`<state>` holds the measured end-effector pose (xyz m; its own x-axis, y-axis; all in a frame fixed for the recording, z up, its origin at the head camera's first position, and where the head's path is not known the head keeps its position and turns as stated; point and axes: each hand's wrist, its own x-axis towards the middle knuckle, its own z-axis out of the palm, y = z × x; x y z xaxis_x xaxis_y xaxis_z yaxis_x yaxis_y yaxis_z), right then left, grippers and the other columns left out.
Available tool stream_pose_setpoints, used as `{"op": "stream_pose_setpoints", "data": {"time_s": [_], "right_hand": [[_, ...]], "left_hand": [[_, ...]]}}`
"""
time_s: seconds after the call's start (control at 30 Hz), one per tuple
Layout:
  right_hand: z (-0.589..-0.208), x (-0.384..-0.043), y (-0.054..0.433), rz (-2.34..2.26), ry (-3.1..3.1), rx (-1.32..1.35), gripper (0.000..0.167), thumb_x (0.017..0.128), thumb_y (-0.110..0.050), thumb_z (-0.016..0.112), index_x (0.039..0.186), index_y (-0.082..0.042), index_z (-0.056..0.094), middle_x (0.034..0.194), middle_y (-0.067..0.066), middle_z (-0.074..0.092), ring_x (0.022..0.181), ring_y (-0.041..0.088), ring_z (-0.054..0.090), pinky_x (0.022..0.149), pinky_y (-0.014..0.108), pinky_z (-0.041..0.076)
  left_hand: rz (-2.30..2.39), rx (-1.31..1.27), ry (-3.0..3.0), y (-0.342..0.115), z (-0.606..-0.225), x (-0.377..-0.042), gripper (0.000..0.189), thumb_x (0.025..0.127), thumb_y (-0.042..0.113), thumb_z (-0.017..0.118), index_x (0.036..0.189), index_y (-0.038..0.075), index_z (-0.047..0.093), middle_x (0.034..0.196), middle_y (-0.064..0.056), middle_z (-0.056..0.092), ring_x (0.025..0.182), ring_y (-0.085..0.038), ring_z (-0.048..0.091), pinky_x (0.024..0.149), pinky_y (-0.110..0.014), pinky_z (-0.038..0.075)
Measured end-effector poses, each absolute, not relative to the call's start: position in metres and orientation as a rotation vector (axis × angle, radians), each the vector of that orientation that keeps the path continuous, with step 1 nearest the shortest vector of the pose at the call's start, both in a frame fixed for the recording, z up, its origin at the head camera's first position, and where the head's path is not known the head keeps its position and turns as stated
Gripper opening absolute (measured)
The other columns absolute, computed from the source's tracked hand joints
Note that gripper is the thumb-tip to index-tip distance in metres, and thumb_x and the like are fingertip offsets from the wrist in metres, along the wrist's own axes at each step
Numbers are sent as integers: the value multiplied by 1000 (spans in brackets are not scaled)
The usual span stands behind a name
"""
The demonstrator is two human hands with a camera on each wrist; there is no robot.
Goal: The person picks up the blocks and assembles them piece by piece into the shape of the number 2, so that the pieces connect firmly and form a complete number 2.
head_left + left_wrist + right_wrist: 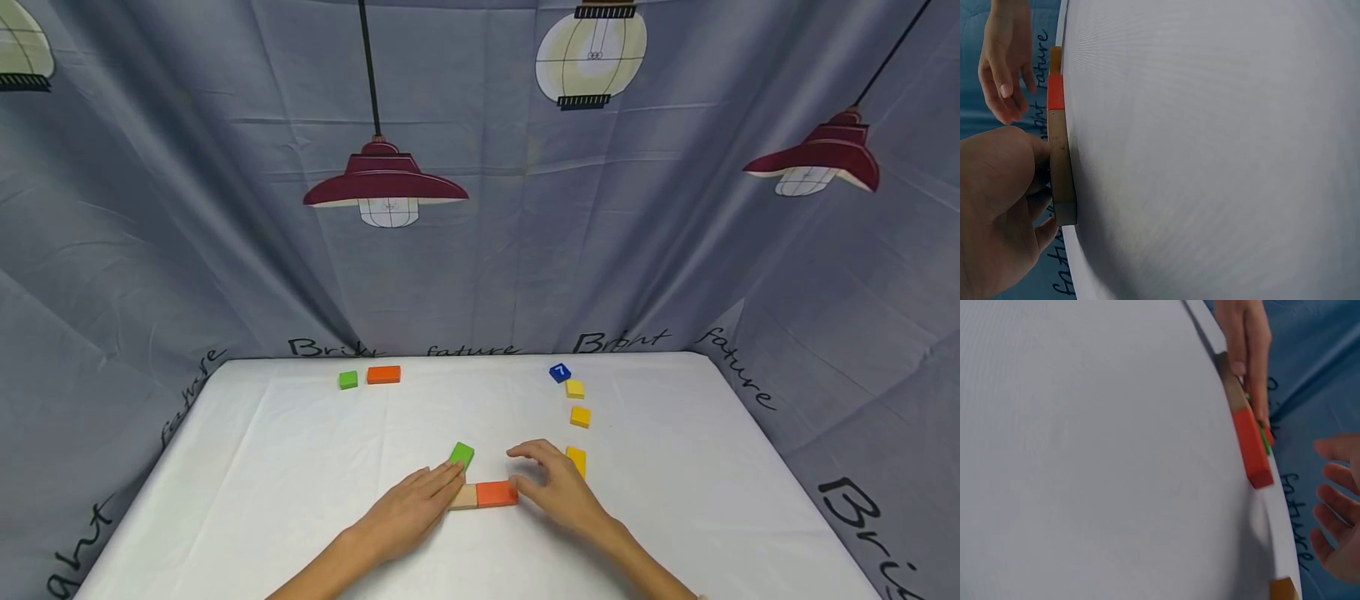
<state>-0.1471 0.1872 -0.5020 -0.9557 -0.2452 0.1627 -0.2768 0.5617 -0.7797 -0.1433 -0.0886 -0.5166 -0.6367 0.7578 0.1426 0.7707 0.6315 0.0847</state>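
Note:
My left hand (422, 510) rests over the left part of a plain wooden block (1061, 162), its fingers extended and covering much of it. A green block (462, 455) lies slantwise at the left fingertips. An orange block (497, 494) sits end to end with the wooden one, forming a low row on the white table. At the orange block's right end hovers my right hand (562, 487), fingers loosely bent and spread, holding nothing. In the right wrist view, a gap shows between the right hand's fingers (1335, 506) and the orange block (1252, 449).
A yellow block (576, 459) lies just beyond the right hand, partly hidden by it. Farther back are two smaller yellow blocks (580, 417) and a blue block (559, 372) marked 7. At the back left are a small green block (348, 380) and an orange block (383, 375).

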Motion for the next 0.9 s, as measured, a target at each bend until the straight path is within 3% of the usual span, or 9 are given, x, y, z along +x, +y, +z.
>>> {"op": "stream_pose_setpoints", "data": {"time_s": [0.13, 0.27, 0.5, 0.9], "right_hand": [[-492, -148, 207, 1320, -2731, 401, 38, 83, -10, 82, 120, -13, 70, 121, -10, 63, 120, 20, 56, 103, 48, 45], [-488, -148, 229, 1275, -2734, 340, 42, 82, -13, 84, 121, -16, 69, 128, -1, 62, 126, 26, 54, 105, 53, 42], [-487, -152, 260, 1253, -2778, 308, 48, 82, -13, 84, 126, -9, 67, 132, 7, 60, 125, 31, 53, 98, 53, 48], [-507, -152, 288, 1349, -2921, 205, 63, 79, -22, 86, 135, -9, 60, 139, 14, 53, 125, 35, 50, 103, 54, 43]], "left_hand": [[-215, -1294, -2751, -88, -517, -144, 45, 105, 20, 53, 147, 3, 49, 154, -9, 42, 141, -23, 39, 110, -42, 39], [-226, -1304, -2752, -88, -516, -144, 45, 105, 19, 52, 147, 3, 48, 154, -9, 42, 142, -23, 38, 110, -42, 39], [-225, -1309, -2752, -89, -515, -143, 45, 105, 19, 53, 147, 3, 48, 154, -10, 42, 141, -23, 39, 110, -43, 39], [-203, -1306, -2739, -88, -518, -143, 46, 103, 18, 55, 146, 3, 49, 154, -9, 43, 141, -23, 39, 109, -43, 40]]}}
